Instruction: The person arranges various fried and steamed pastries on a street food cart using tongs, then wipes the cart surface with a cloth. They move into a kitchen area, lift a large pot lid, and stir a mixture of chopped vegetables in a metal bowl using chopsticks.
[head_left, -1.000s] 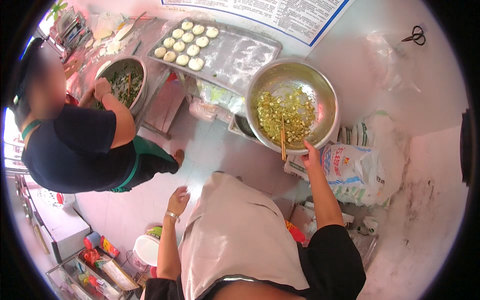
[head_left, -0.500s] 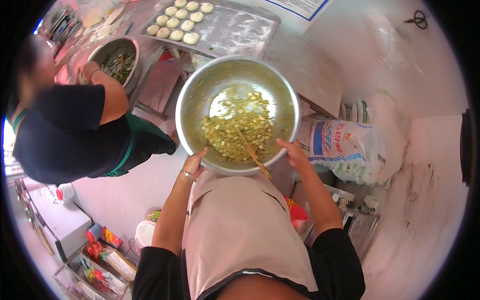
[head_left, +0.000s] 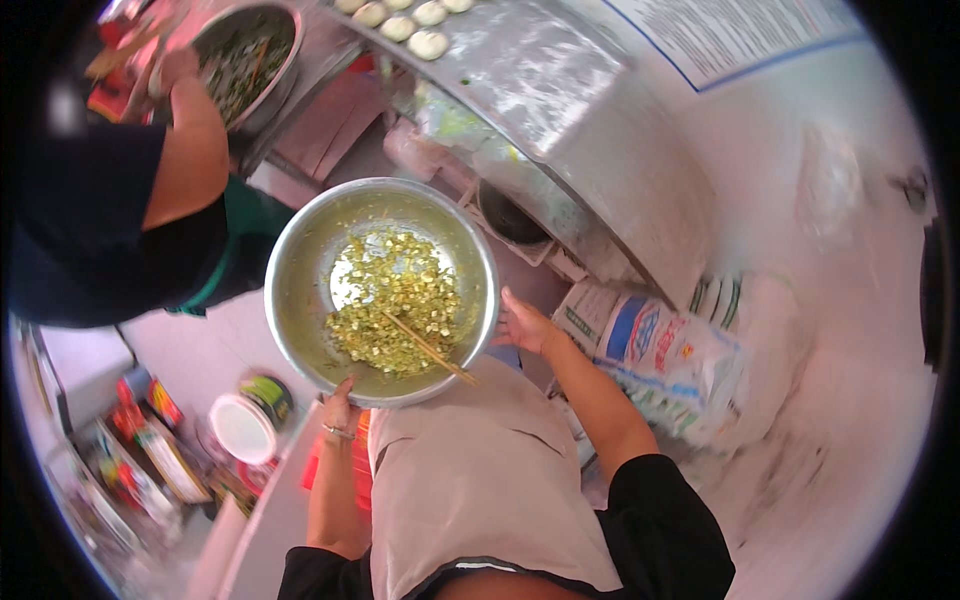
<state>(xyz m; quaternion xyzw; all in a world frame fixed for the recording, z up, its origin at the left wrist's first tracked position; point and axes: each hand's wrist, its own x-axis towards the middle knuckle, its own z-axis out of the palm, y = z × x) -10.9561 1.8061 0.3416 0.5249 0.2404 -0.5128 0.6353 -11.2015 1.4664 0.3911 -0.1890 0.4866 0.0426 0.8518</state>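
Note:
A large metal mixing bowl (head_left: pixel 288 262) hangs in front of my apron, off the table. My left hand (head_left: pixel 341 408) grips its near-left rim, with the thumb over the edge. At the right side of the rim, my right hand (head_left: pixel 522 322) supports the bowl, its fingers partly hidden beneath. Chopped yellow-green filling (head_left: pixel 392 290) with pale bits lies on the bowl's bottom. A pair of wooden chopsticks (head_left: pixel 432 347) rests in the filling and leans over the near rim.
A co-worker (head_left: pixel 90 220) at the left works at another metal bowl (head_left: pixel 292 60) of green filling. Round dough buns (head_left: pixel 428 44) sit on a floured tray (head_left: pixel 540 75). White sacks (head_left: pixel 660 340) lie at the right; a white-lidded bucket (head_left: pixel 243 428) stands lower left.
My view has turned. The bowl has shifted left, away from the tray table, and both hands have gone with it. More of the table's underside and the bucket show now.

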